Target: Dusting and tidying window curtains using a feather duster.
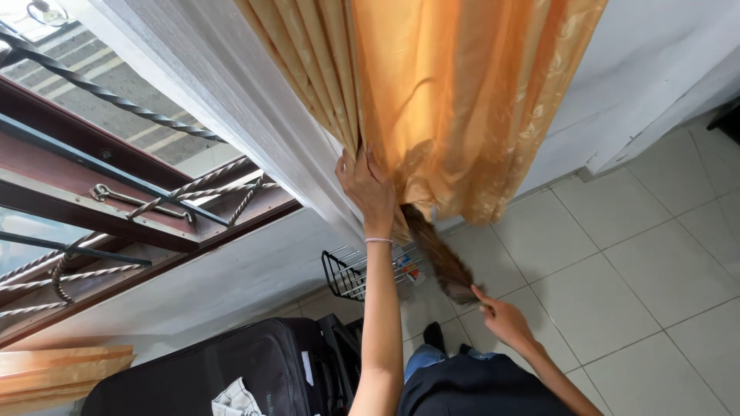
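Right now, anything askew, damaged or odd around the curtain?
Nothing damaged or spilled. The orange curtain is bunched and pulled aside by the left hand, not hanging straight. The right hand holds a brown duster under its hem. A wire rack sits by the wall.
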